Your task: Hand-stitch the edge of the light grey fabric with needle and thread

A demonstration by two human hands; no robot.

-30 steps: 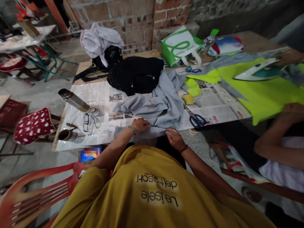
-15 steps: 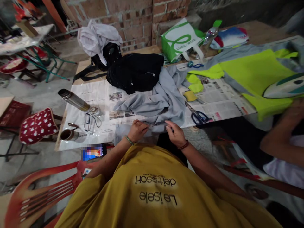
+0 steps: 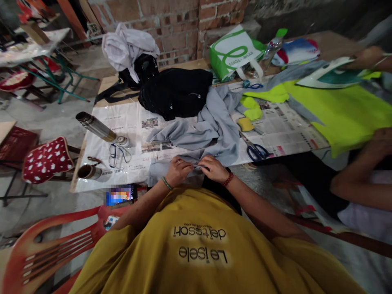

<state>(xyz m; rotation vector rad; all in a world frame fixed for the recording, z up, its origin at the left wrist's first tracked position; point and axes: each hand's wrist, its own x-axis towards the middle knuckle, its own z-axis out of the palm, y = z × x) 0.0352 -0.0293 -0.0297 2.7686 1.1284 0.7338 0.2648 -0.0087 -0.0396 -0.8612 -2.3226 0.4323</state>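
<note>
A light grey garment [image 3: 225, 126] lies crumpled over the table's near edge. At that edge my left hand [image 3: 178, 172] pinches its fabric, with the fingers bent. My right hand [image 3: 216, 168] is closed on the same fabric just to the right, its fingertips almost meeting those of the left. Whether a needle or thread is between the fingertips is too small to tell. Blue-handled scissors [image 3: 257, 152] lie right of the garment, near a small yellow piece [image 3: 246, 124]. A black bag [image 3: 177, 93] rests against the garment's far side.
Newspaper [image 3: 107, 151] covers the table. At left are a steel flask [image 3: 96, 126], eyeglasses [image 3: 115, 155], a cup [image 3: 88, 172] and a phone [image 3: 120, 195]. Another person's hand holds an iron [image 3: 333, 74] over a yellow-green garment [image 3: 343, 106] at right. A red chair [image 3: 58, 241] stands at lower left.
My right hand has moved left, close to my left hand, and its raised fingers have come down onto the fabric. The other person's iron has moved away from the near edge, toward the back left.
</note>
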